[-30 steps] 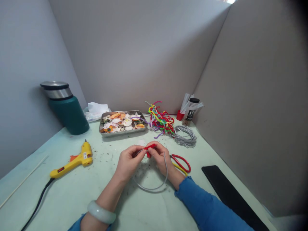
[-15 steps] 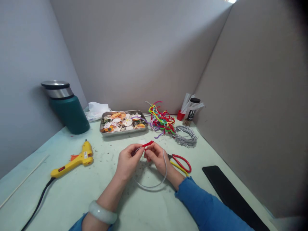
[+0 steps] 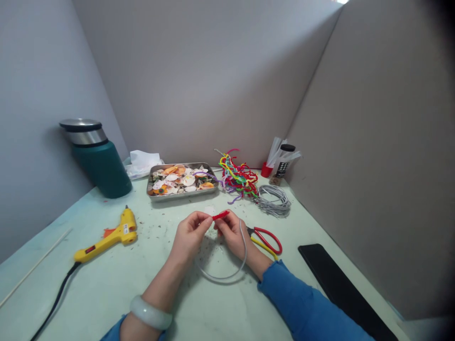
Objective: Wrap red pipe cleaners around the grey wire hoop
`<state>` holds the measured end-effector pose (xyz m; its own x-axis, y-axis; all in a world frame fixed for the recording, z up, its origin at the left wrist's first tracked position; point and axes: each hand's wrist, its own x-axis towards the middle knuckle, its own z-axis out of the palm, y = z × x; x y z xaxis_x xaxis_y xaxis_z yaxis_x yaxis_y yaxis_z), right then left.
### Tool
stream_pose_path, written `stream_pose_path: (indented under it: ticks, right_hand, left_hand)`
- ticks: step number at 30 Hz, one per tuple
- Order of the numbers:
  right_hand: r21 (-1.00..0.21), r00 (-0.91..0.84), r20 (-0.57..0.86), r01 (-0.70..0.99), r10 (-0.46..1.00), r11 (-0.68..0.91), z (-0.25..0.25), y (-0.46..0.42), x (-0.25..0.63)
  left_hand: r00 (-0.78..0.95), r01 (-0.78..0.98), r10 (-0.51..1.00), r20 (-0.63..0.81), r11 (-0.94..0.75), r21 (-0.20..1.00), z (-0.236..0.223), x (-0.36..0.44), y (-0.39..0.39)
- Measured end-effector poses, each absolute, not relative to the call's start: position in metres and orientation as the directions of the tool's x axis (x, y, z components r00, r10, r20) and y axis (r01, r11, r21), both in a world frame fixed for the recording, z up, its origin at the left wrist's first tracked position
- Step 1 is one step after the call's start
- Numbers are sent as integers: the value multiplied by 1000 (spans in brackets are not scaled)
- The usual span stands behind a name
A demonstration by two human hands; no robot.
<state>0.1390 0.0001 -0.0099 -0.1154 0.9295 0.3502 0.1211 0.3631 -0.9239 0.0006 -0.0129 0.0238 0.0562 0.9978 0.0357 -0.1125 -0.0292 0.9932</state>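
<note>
My left hand and my right hand meet over the middle of the pale green table. Both pinch a short red pipe cleaner that lies between their fingertips, wound onto a grey wire loop. The loop curves down from my right hand and rests on the table below both hands. A pale bangle sits on my left wrist, and a blue sleeve covers my right arm.
Red-handled scissors lie just right of my right hand. A yellow glue gun lies at left, a teal flask behind it. At the back stand a metal tray of shells, coloured pipe cleaners and a grey wire coil. A black phone lies at right.
The red pipe cleaner has been turned round the wire; its free end now lies flatter between my fingertips. Both hands stayed in place, fingers shifting slightly.
</note>
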Motion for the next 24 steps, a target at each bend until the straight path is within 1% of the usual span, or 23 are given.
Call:
stream_pose_path:
  ticks: [4, 11, 14, 17, 20, 24]
  right_hand:
    - [-912, -87, 375, 143, 923, 384, -8, -2, 140]
    - [-925, -91, 376, 29, 922, 380, -8, -1, 141]
    - [-924, -80, 379, 16, 922, 381, -8, -1, 142]
    - [-925, -73, 378, -4, 923, 379, -7, 0, 143]
    - [-933, -81, 359, -62, 930, 355, -4, 0, 143]
    - [-950, -95, 304, -99, 948, 295, -2, 1, 142]
  left_hand:
    - [142, -196, 989, -30, 58, 979, 26, 0, -14]
    - [205, -279, 973, -106, 161, 947, 28, -2, -14]
    - [247, -284, 952, -180, 249, 926, 27, -2, -14]
    - [344, -257, 903, -257, 354, 899, 26, -2, -14]
    - [430, -253, 861, -271, 403, 880, 26, -4, -14]
    - [451, -280, 855, -254, 406, 870, 27, -7, -15]
